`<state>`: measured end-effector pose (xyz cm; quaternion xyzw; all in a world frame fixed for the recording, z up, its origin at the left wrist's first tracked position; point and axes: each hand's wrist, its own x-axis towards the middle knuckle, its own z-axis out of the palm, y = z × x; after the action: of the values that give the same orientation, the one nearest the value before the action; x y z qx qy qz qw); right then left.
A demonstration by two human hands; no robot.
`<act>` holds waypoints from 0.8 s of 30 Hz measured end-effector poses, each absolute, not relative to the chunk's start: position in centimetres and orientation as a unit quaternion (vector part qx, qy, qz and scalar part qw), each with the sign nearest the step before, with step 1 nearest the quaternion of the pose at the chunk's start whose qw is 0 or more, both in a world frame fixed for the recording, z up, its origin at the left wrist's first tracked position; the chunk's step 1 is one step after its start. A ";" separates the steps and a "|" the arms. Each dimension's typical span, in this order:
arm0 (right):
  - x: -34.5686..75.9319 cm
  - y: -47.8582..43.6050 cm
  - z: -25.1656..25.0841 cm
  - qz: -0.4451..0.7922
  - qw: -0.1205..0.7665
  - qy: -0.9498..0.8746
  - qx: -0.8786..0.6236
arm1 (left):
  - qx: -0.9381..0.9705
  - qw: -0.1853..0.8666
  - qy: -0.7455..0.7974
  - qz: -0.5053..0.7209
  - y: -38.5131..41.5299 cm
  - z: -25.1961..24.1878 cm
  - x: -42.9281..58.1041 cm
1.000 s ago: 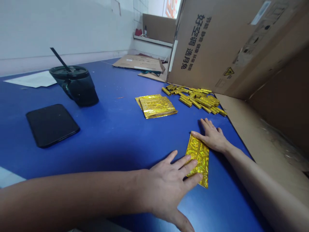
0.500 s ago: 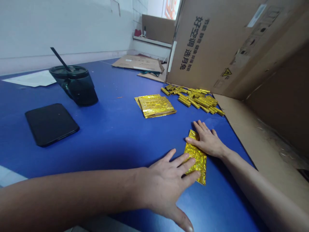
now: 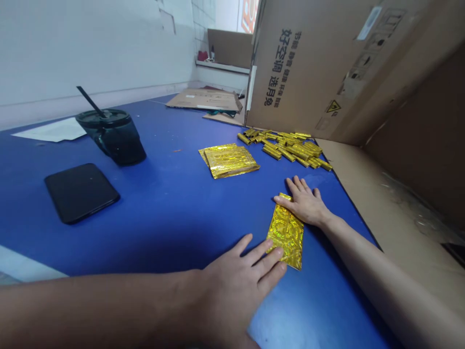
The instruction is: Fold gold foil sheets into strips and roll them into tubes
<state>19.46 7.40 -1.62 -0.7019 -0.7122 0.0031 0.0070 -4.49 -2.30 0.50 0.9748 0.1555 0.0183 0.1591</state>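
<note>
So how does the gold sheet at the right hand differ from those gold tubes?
The gold sheet lies flat; the gold tubes are rolled. The sheet is broader than any single tube. The right hand touches the sheet; the tubes lie untouched. Both are shiny gold, on the blue table.

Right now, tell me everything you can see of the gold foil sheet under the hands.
The gold foil sheet is a narrow rectangle, shiny and metallic-looking, with rainbow glints and a patterned, slightly wrinkled surface. It lies nearly flat on the blue table, long sides running away from the person. The right hand overlaps its far end, thumb across it; the left hand has its fingers over the near left edge. How firmly they press cannot be told.
</note>
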 end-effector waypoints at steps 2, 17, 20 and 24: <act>19.5 7.4 -1.6 0.006 0.010 -0.712 -0.702 | 0.975 0.158 0.154 0.000 -2.8 1.1 -4.9; 19.7 7.4 -1.6 0.023 0.027 -0.712 -0.701 | 0.979 0.167 0.111 0.021 2.9 0.8 1.4; 19.6 7.3 -1.6 0.022 0.035 -0.713 -0.700 | 0.980 0.171 0.096 0.038 1.2 0.3 0.4; 19.7 7.3 -1.6 0.023 0.039 -0.712 -0.700 | 0.977 0.198 0.068 0.023 -0.5 0.7 -0.9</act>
<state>19.66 7.31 -1.59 -0.7003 -0.7125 0.0227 0.0389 -0.89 -0.45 0.70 0.9774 0.0685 0.0225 0.1985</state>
